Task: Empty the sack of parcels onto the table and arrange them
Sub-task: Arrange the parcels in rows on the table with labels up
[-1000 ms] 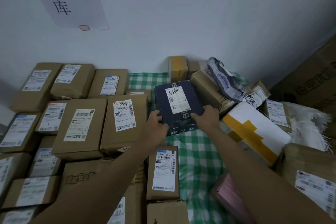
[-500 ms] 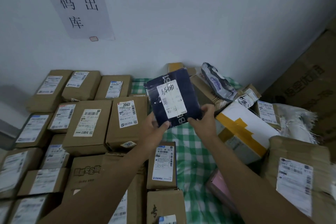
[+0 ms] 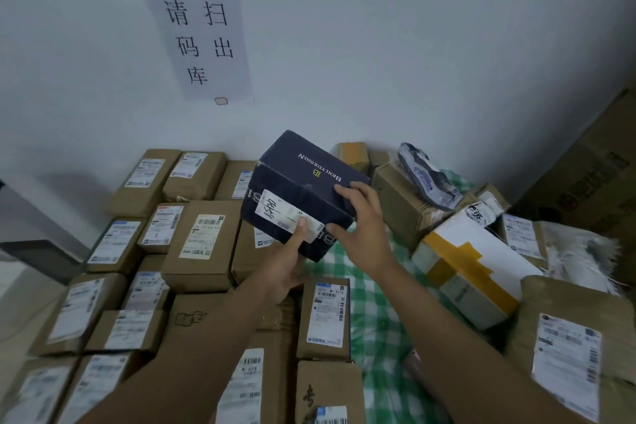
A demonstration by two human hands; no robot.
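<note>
Clearly, in the head view the arranging step is in hand: the person holds a dark blue box (image 3: 303, 196) tilted in the air, above the brown parcels (image 3: 203, 244) that lie in rows on the checked cloth (image 3: 375, 306). The left hand (image 3: 289, 262) supports it from below, thumb pressed on the white label (image 3: 285, 217). The right hand (image 3: 358, 220) grips its right end, fingers curled over the top edge. Next, the box probably needs a free place in the rows, label turned upward. No sack can be told for certain.
</note>
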